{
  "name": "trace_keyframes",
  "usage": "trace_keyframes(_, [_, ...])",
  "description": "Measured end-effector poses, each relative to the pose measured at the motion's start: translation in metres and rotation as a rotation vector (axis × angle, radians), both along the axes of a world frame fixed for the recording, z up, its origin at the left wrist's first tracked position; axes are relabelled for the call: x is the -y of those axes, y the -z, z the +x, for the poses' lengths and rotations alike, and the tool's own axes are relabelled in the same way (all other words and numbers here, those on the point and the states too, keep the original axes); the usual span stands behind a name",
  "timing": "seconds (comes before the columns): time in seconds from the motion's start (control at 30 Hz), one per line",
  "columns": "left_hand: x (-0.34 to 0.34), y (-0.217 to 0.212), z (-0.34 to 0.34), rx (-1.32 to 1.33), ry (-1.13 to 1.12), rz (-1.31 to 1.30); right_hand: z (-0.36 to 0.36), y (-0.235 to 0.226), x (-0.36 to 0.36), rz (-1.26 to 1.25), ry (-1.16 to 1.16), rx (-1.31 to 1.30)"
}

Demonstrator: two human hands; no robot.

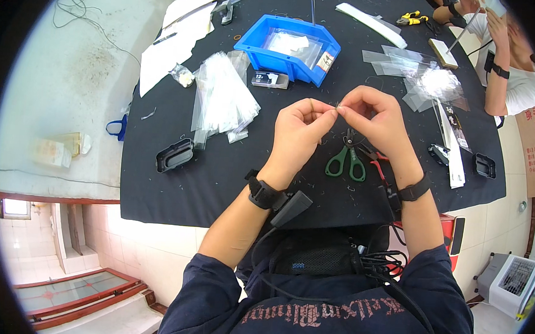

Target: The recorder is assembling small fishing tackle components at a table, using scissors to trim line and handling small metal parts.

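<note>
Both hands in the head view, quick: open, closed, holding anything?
Left hand: closed in a pinch; what its grip holds, if anything, is too small to tell.
Right hand: closed in a pinch right by the left's; its contents can't be told either.

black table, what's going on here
A person brings their left hand and right hand together over the black-covered table, thumbs and fingertips pinched around a tiny item too small to identify. Green-handled scissors lie just below the hands. Beyond them stands a blue bin holding clear plastic bags, with a pile of clear sleeves to its left. Another person is at the far right.
</note>
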State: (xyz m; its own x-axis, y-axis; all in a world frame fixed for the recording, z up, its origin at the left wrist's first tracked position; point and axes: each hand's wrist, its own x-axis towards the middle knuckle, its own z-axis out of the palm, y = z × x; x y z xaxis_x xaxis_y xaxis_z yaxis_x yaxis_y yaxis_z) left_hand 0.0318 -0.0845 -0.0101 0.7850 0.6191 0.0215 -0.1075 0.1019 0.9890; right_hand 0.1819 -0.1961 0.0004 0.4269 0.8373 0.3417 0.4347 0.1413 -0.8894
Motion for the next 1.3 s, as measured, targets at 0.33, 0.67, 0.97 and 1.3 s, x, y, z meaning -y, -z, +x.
trace_keyframes(0.33, [-0.003,-0.001,0.0,-0.015,0.053,-0.077,0.006,-0.002,0.003,0.112,-0.072,0.039])
trace_keyframes(0.67, [-0.009,-0.006,-0.003,-0.015,0.235,-0.275,0.015,0.001,0.002,0.041,-0.176,-0.05])
trace_keyframes(0.97, [-0.012,-0.005,-0.005,0.022,0.297,-0.36,0.015,0.0,0.003,0.052,-0.216,-0.106])
trace_keyframes(1.3, [-0.012,-0.007,-0.005,0.002,0.317,-0.356,0.015,0.0,0.004,0.071,-0.214,-0.064])
